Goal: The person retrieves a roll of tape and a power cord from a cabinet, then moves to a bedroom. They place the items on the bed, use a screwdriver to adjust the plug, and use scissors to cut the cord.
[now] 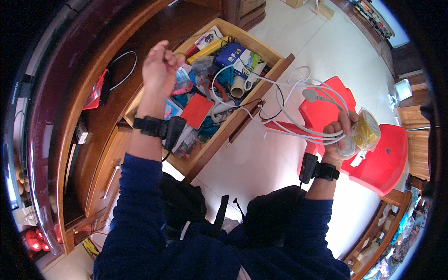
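My left hand (158, 70) is over the left side of an open wooden drawer (281, 70), fingers loosely curled and apart, holding nothing visible. The drawer holds a blue box (229, 57), a red flat item (198, 109), a cardboard tube (237, 86) and mixed clutter. My right hand (338, 133) grips a bundle of white cables (315, 136) with a white plastic piece (346, 145); a yellow tape roll (365, 128) is beside or in its fingers. The cables trail across to the drawer, along with a thin dark cord. A pale plug (310, 95) hangs among them.
A red plastic stool or chair (382, 170) stands below my right hand on the pale floor (233, 170). A dark wood cabinet (98, 154) is left, with a red object (93, 93) on its shelf. Cardboard boxes (295, 2) sit at the top; wooden furniture (415, 140) lines the right.
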Available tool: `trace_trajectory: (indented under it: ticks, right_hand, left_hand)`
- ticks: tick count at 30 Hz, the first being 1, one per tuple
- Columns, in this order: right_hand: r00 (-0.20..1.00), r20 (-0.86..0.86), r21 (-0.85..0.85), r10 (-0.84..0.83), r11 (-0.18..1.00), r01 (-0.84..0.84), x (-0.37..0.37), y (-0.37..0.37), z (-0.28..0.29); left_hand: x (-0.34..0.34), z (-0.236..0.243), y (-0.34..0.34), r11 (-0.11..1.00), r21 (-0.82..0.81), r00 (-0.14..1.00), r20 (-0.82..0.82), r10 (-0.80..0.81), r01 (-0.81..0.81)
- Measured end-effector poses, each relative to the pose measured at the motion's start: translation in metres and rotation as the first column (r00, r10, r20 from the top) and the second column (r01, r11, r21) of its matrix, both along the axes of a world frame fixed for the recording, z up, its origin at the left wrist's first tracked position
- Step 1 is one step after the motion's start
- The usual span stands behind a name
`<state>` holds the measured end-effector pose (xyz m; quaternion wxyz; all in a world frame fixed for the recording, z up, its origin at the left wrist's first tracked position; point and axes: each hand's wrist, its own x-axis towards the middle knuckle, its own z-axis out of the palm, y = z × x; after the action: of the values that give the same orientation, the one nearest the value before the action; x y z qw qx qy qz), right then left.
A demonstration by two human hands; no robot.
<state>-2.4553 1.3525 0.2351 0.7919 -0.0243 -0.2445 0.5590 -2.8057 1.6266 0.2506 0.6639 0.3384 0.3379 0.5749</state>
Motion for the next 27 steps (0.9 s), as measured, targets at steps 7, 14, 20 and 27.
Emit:
trace_trajectory:
  ticks: [7, 14, 20, 27]
  right_hand:
    - [0.997, 0.063, -0.009, -0.036, 0.999, 0.037, -0.008, 0.001, 0.003]
    - [0.991, 0.078, 0.045, 0.111, 0.992, -0.115, -0.021, 0.013, 0.004]
    - [0.988, 0.077, 0.08, 0.133, 0.987, -0.139, -0.024, 0.012, 0.007]
    - [0.987, 0.062, 0.113, 0.146, 0.982, -0.153, -0.022, 0.014, 0.002]
  left_hand:
    - [-0.011, -0.031, 0.011, 0.864, 0.437, 0.532, -0.684, 0.499, -0.249]
    - [0.072, 0.03, -0.082, 0.48, 0.536, 0.572, -0.816, 0.084, 0.694]
    - [0.077, 0.025, -0.085, 0.372, 0.149, 0.171, -0.985, -0.027, 0.916]
    - [0.031, 0.049, -0.047, 0.715, 0.004, 0.457, -0.771, -0.443, 0.7]
